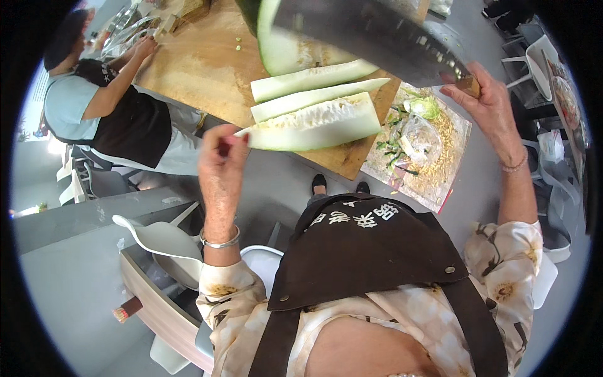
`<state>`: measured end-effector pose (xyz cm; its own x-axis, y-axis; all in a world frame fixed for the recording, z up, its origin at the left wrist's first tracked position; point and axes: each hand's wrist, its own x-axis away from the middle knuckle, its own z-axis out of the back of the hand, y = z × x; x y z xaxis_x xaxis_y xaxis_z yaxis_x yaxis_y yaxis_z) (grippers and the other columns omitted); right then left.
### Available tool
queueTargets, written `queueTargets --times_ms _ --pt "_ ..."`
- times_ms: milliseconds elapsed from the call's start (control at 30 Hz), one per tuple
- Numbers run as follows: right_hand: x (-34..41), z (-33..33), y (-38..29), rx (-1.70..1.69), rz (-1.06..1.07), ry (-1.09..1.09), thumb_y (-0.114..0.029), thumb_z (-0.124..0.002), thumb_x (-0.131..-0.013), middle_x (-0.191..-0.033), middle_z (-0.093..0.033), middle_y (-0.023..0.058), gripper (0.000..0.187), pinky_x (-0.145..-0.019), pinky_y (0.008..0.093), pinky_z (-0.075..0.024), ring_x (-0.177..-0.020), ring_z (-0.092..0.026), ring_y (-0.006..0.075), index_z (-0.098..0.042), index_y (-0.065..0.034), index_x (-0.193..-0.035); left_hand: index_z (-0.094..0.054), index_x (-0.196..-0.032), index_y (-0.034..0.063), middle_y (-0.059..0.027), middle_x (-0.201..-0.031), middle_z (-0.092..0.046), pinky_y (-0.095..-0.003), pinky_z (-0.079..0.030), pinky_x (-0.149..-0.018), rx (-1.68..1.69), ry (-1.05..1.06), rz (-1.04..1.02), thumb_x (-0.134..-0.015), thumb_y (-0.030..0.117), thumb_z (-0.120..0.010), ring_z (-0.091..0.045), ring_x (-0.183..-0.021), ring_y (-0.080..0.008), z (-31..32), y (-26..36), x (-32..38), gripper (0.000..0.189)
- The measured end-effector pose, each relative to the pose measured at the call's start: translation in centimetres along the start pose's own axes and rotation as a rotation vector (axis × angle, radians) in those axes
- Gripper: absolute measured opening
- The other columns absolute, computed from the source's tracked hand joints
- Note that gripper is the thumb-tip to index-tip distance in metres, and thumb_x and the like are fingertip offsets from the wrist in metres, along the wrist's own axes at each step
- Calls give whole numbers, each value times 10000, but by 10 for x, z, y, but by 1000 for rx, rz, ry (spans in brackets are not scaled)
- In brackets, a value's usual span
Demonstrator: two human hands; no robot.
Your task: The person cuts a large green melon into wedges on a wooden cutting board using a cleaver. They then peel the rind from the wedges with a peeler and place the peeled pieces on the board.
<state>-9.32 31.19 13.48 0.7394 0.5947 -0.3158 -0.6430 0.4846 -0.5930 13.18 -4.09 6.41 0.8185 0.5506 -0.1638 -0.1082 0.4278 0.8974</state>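
Observation:
My right hand [485, 101] grips the wooden handle of a broad-bladed cleaver [367, 37], raised over the wooden cutting board [198, 61]. Bits of seed or pulp stick to its dark blade. My left hand [224, 160] pinches the pointed left end of a thick winter melon wedge [320, 132], whose pale, seedy core faces up. Beyond it lie two narrower melon strips [320, 99], [311, 80], roughly side by side. Behind them stands a large cut piece of green-skinned melon [282, 47], partly hidden by the blade.
A co-worker [108, 108] in a dark apron has their hands at the board's far left, near clear plastic bags [129, 37]. Right of the board, a sheet [424, 184] holds vegetable scraps, seeds and a plastic bag [421, 139]. White chairs [165, 240] stand behind me and at right.

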Motion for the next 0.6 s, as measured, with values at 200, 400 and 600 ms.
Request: queueTargets --times_ms 200,400,600 --pt "-10 11 -14 634 318 -241 -304 -699 -786 -725 -609 83 277 -593 421 -487 -721 -619 320 -527 -101 -861 -538 -1212 -9 -148 -1107 -586 -372 -456 -833 -544 172 -545 -742 97 -780 -543 -987 -283 -19 39 -12 540" --pt "-19 -10 -14 546 342 -287 -274 -689 -802 -715 -586 77 282 -579 430 -459 -724 -605 316 -484 -81 -817 -603 -1085 48 -145 -973 -609 -399 -474 -720 -544 -299 -653 -757 109 -738 -580 -882 -331 -54 49 -44 360" --pt "-28 -22 -2 536 382 -275 -230 -677 -800 -691 -583 77 247 -574 424 -469 -691 -607 314 -484 -78 -812 -612 -909 55 -131 -777 -573 -418 -477 -642 -542 -445 -621 -793 63 -683 -587 -745 -329 -68 45 -58 137"
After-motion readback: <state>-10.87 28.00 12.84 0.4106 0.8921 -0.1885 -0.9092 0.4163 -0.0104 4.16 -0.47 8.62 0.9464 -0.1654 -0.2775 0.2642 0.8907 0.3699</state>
